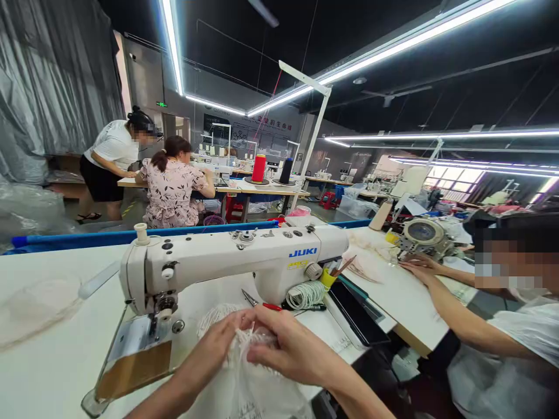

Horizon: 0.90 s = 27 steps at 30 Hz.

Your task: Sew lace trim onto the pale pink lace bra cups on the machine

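My left hand (215,344) pinches a bunched piece of white sheer fabric (247,390) in front of the sewing machine (236,262). My right hand (297,349) meets it from the other side, fingers curled over the same gathered fabric and the thumb lower down. A bundle of white cords (213,316) spreads out behind my left fingers. Where my fingertips come together, the exact grip is partly hidden. Just beyond my right fingers lies a pointed metal tool with red on its handle (271,306).
A coil of pale cord (305,295), a yellow cup (327,278) with pencils and a black phone-like slab (356,314) sit at right. Sheer fabric (32,308) lies left. A co-worker's arms (449,299) reach to another machine (423,233); two people are farther back.
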Tool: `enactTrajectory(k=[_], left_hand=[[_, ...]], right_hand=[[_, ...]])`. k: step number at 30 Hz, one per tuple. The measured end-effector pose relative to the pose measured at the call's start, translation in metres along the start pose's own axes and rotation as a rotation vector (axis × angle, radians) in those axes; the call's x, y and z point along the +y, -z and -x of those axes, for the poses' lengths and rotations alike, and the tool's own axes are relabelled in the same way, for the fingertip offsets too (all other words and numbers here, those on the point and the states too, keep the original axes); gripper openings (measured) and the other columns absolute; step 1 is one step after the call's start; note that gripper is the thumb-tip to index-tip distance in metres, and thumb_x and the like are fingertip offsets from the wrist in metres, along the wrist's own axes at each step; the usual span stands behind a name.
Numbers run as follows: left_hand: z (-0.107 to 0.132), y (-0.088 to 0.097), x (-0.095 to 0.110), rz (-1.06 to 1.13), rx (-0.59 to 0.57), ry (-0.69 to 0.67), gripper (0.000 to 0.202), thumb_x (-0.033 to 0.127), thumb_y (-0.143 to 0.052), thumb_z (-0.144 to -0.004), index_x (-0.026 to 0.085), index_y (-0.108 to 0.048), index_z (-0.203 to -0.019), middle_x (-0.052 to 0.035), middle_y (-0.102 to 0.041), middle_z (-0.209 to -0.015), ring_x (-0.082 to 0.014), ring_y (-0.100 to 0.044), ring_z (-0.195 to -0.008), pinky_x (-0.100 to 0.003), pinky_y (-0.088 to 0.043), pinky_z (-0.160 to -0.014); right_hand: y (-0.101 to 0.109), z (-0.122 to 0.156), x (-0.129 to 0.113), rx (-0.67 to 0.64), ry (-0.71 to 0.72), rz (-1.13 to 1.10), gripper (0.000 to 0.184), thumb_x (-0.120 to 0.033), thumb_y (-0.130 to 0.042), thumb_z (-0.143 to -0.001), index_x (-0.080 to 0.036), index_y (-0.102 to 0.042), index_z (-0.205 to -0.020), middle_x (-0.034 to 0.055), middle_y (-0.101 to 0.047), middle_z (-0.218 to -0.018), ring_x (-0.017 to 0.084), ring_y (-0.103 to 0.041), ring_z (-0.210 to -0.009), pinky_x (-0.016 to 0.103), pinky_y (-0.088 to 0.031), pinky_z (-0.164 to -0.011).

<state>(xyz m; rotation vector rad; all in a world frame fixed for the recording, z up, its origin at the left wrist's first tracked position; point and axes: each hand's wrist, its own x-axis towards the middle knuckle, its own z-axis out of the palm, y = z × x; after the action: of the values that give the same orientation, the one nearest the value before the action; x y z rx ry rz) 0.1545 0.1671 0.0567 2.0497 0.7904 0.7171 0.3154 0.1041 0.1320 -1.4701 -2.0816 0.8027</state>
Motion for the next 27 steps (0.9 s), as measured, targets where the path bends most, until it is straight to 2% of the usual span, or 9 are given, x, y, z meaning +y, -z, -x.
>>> enactTrajectory(k=[1,2,5,7,10,15,19,23,27], left_hand=[[0.002,0.004,0.004,0.192,-0.056,0.060,0.064,0.052,-0.005,-0.096,0.020,-0.051,-0.127,-0.0093,-0.065,-0.108,-0.0245,-0.061,-0.102,-0.039,-0.050,-0.085],[0.008,0.007,0.005,0.376,-0.111,0.121,0.067,0.058,-0.008,-0.094,0.017,-0.051,-0.126,-0.0098,-0.065,-0.104,-0.0249,-0.060,-0.100,-0.038,-0.050,-0.083],[0.033,0.009,0.000,0.662,-0.171,0.248,0.067,0.070,-0.053,-0.077,0.014,-0.060,-0.111,-0.0087,-0.065,-0.095,-0.0275,-0.057,-0.095,-0.033,-0.046,-0.080],[0.049,0.009,-0.006,0.605,-0.154,0.268,0.058,0.064,-0.068,-0.069,0.013,-0.064,-0.098,-0.0059,-0.062,-0.088,-0.0227,-0.054,-0.084,-0.027,-0.043,-0.072],[0.071,0.014,-0.010,0.625,-0.193,0.284,0.052,0.062,-0.066,-0.073,0.012,-0.062,-0.085,-0.0038,-0.055,-0.080,-0.0155,-0.045,-0.070,-0.023,-0.035,-0.062],[0.102,0.029,-0.008,0.561,-0.195,0.310,0.052,0.062,-0.067,-0.070,0.012,-0.055,-0.078,-0.0014,-0.046,-0.071,-0.0145,-0.038,-0.066,-0.024,-0.028,-0.058],[0.129,0.043,-0.009,0.479,-0.193,0.320,0.050,0.059,-0.068,-0.067,0.013,-0.058,-0.082,0.0010,-0.044,-0.071,-0.0144,-0.036,-0.065,-0.025,-0.026,-0.058],[0.147,0.054,-0.010,0.412,-0.201,0.396,0.047,0.055,-0.071,-0.063,0.015,-0.060,-0.084,0.0018,-0.046,-0.073,-0.0158,-0.039,-0.068,-0.025,-0.026,-0.059],[0.152,0.052,-0.015,0.457,-0.129,0.453,0.053,0.065,-0.065,-0.066,0.014,-0.054,-0.075,0.0022,-0.042,-0.066,-0.0144,-0.035,-0.063,-0.025,-0.023,-0.056]], right_hand=[[-0.004,0.000,0.002,0.009,-0.027,0.024,0.035,-0.020,-0.065,-0.078,-0.026,-0.054,-0.111,-0.0018,-0.059,-0.096,0.016,-0.050,-0.092,0.024,-0.037,-0.079],[-0.009,0.000,0.003,0.009,-0.045,0.041,0.036,-0.020,-0.065,-0.078,-0.027,-0.052,-0.111,-0.0018,-0.058,-0.096,0.016,-0.049,-0.093,0.024,-0.037,-0.079],[-0.017,0.000,0.005,-0.020,-0.045,0.034,0.036,-0.019,-0.064,-0.079,-0.028,-0.051,-0.111,-0.0019,-0.057,-0.095,0.016,-0.049,-0.092,0.023,-0.036,-0.077],[-0.019,0.000,0.004,-0.032,-0.034,0.018,0.036,-0.017,-0.065,-0.077,-0.027,-0.052,-0.110,-0.0022,-0.056,-0.094,0.014,-0.049,-0.089,0.023,-0.036,-0.075],[-0.021,0.000,0.003,-0.099,0.007,-0.115,0.036,-0.019,-0.071,-0.073,-0.024,-0.055,-0.105,-0.0036,-0.052,-0.086,0.011,-0.047,-0.078,0.019,-0.034,-0.065],[-0.044,-0.009,0.006,-0.281,0.044,-0.377,0.029,-0.024,-0.071,-0.074,-0.018,-0.059,-0.099,-0.0088,-0.043,-0.059,0.006,-0.037,-0.055,0.018,-0.028,-0.053],[-0.073,-0.018,0.007,-0.321,0.019,-0.415,0.023,-0.026,-0.075,-0.067,-0.015,-0.065,-0.084,-0.0058,-0.047,-0.063,0.008,-0.042,-0.062,0.018,-0.030,-0.056],[-0.091,-0.023,-0.002,-0.387,0.085,-0.464,0.023,-0.032,-0.075,-0.068,-0.014,-0.063,-0.076,-0.0058,-0.046,-0.062,0.007,-0.039,-0.062,0.018,-0.029,-0.055],[-0.102,-0.028,-0.014,-0.401,0.140,-0.367,0.027,-0.035,-0.075,-0.070,-0.015,-0.058,-0.074,-0.0079,-0.039,-0.059,0.006,-0.033,-0.057,0.018,-0.024,-0.050]])
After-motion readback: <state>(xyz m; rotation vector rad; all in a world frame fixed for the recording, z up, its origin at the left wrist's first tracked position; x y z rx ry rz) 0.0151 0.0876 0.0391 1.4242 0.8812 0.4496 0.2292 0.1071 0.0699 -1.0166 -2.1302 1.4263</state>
